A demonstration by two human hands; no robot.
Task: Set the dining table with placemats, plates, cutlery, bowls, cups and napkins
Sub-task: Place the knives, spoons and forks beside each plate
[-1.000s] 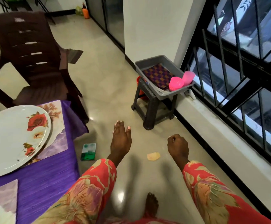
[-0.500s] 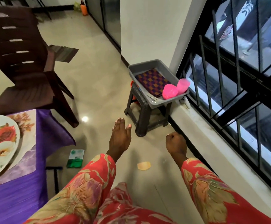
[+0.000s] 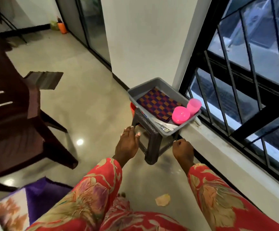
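Ahead, the grey bin (image 3: 158,84) on the stool (image 3: 152,147) holds a checked napkin (image 3: 158,105), pink bowls (image 3: 180,115), a pink cup (image 3: 193,105) and cutlery (image 3: 166,126). It lies at one o'clock from both hands, long axis running ten-to-four. The left hand (image 3: 127,145) is flat and empty; the right hand (image 3: 183,150), nearer the bin, is fisted on nothing.

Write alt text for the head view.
A person's empty left hand and fisted right hand reach toward a grey tub on a dark stool by a barred window, holding a checked cloth, pink bowl and pink cup.
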